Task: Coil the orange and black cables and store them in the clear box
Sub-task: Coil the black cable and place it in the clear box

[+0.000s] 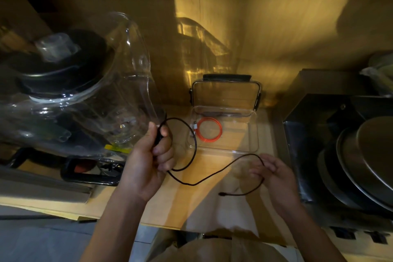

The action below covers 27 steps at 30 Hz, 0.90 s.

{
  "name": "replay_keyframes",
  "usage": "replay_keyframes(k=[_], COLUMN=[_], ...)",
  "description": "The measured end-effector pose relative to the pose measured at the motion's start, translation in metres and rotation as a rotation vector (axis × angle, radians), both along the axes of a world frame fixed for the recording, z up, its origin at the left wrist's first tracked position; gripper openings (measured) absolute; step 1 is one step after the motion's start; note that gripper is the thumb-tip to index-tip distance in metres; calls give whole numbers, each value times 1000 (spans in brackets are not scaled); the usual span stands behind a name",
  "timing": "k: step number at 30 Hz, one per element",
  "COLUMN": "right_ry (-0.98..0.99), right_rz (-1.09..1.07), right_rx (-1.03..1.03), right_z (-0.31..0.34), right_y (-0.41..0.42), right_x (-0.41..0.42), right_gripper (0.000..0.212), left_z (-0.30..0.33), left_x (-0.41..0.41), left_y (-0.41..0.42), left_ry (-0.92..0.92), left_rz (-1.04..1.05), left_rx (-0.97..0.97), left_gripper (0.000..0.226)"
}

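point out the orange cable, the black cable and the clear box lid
orange cable [209,129], head view, left arc of the coil in the box
black cable [212,178], head view, slack span between the hands
clear box lid [225,95], head view, middle of the raised panel

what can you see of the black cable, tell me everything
The black cable is thin, dark and flexible, only partly coiled. The left hand grips one end with curled fingers, where a single loop rises and hangs in front of the clear box. From there it sags over the wooden counter and climbs to the right hand, whose fingers pinch it. The free end, with a small plug, curves down left of that hand. The hand is motion-blurred, so the exact grip is unclear.
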State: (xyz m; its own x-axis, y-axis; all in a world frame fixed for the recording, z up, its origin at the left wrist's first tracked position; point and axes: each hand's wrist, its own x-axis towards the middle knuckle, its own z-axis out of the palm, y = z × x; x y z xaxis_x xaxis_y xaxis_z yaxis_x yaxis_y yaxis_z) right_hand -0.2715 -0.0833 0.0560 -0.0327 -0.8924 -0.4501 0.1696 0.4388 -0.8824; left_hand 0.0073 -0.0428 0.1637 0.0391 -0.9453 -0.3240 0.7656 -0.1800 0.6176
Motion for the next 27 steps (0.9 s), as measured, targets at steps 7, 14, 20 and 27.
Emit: replay_keyframes(k=[7,14,20,27], right_ry=[-335,-444,-429,-400], right_rz=[42,91,114,176], right_rx=[-16,-85,-126,-145], right_z=[50,72,79,84], right_y=[-7,-6,-4,3], right_x=[11,17,19,22], right_gripper=[36,31,31,32], left_z=[-13,-25,-39,-44], left_x=[-9,-14,-15,-24], left_y=[2,9,15,17], left_ry=[-52,-134,50,-155], left_rz=[-51,-212,-413,-588], left_rx=[12,52,68,146], left_gripper=[35,28,24,27])
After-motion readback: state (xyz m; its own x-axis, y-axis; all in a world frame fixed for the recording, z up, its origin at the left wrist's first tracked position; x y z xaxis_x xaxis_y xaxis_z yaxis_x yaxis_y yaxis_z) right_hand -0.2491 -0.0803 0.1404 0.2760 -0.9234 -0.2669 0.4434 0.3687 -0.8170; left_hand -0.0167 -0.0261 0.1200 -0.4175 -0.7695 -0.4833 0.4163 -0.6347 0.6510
